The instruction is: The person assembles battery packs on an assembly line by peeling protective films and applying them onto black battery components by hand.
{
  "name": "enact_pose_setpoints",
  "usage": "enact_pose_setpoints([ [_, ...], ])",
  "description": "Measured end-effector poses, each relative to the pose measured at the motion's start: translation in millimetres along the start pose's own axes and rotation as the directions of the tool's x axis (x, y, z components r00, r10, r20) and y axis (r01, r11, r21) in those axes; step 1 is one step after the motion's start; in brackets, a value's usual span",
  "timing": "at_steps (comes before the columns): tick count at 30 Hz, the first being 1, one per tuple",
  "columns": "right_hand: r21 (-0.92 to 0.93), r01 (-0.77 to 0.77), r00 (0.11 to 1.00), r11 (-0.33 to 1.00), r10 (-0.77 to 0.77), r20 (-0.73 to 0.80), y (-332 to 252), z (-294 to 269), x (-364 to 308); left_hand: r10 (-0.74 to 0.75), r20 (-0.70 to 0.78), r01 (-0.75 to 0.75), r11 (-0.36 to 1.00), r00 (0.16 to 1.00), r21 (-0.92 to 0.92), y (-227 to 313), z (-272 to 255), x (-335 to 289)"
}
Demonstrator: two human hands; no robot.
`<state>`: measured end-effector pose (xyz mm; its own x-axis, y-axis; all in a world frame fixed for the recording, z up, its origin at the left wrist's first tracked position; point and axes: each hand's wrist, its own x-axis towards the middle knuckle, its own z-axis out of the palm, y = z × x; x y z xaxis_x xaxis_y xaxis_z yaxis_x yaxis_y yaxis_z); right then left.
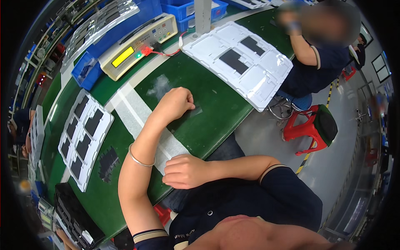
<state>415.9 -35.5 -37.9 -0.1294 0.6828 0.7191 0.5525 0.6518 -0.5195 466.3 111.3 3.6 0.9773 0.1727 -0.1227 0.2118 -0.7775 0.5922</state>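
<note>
My left hand (175, 103), with a bangle on its forearm, reaches over the green work table (216, 133). Its fingers are curled, the fingertips down at a small translucent piece of film (196, 111) on the surface. Nearer my body, my right hand (183, 171) is closed at the table's front edge, over a pale grey strip (139, 121). Its palm side is hidden, so anything inside cannot be seen. A whitish smudged patch (160, 86) marks the table beyond my left hand.
White trays with dark flat pieces lie at left (100, 125) and at right (266, 79). Dark pieces (109, 163) lie near the left tray. Behind stand a meter (139, 48) with a yellow display and a blue bin (86, 71). A co-worker (310, 62) sits right, near a red stool (302, 129).
</note>
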Motion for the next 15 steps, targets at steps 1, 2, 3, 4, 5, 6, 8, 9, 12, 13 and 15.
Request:
enact_pose_setpoints([
  [1, -0.029, -0.003, 1.000, 1.000, 0.003, 0.005, -1.5, 3.2, -1.3, 0.011, -0.035, -0.011, 1.000, 0.999, -0.003, 1.0, 1.0, -2.2],
  [2, -0.044, -0.002, 1.000, 0.999, 0.002, 0.005, -1.7, 3.9, -2.1, 0.026, -0.037, -0.026, 1.000, 0.999, -0.001, 1.4, 1.3, -0.5],
  [3, -0.079, 0.003, 1.000, 0.997, -0.001, 0.019, -1.8, 3.8, -2.5, 0.030, -0.032, -0.029, 0.999, 0.999, 0.023, 1.7, 1.8, 1.5],
  [4, -0.109, 0.010, 0.999, 0.994, -0.007, 0.031, -2.1, 4.5, -2.3, 0.028, -0.028, -0.026, 0.998, 0.999, 0.050, 2.9, 0.9, 1.5],
  [5, -0.118, 0.014, 1.000, 0.993, -0.011, 0.028, -2.5, 4.1, -2.2, 0.036, -0.029, -0.034, 0.998, 0.999, 0.056, 5.0, 0.0, 1.7],
  [6, -0.139, 0.020, 0.999, 0.990, -0.014, 0.044, -3.0, 3.1, -2.2, -0.001, -0.002, 0.001, 0.998, 1.000, 0.066, 8.0, -1.1, 1.7],
  [8, -0.164, 0.034, 0.998, 0.986, -0.025, 0.059, -2.9, 2.4, -1.6, -0.036, 0.017, 0.035, 0.996, 0.999, 0.085, 8.1, -3.9, -1.3],
  [9, -0.123, 0.040, 0.998, 0.992, -0.034, 0.052, -2.1, 2.9, -0.8, -0.027, 0.018, 0.027, 1.000, 0.999, -0.007, 1.9, -4.7, -5.8],
  [12, -0.045, 0.029, 0.999, 0.999, -0.027, 0.035, 2.7, -7.0, 1.8, -0.009, -0.023, 0.003, 0.969, 1.000, -0.246, -17.0, -11.5, -23.4],
  [13, 0.008, 0.003, 1.000, 1.000, -0.004, 0.025, 2.0, -10.6, 1.8, -0.018, -0.055, -0.005, 0.919, 0.998, -0.395, -23.3, -13.4, -35.5],
  [15, -0.077, -0.007, 0.997, 0.997, 0.012, 0.070, 3.8, -23.2, -4.0, -0.032, -0.106, -0.023, 0.877, 0.994, -0.481, -32.0, -14.4, -59.3],
])
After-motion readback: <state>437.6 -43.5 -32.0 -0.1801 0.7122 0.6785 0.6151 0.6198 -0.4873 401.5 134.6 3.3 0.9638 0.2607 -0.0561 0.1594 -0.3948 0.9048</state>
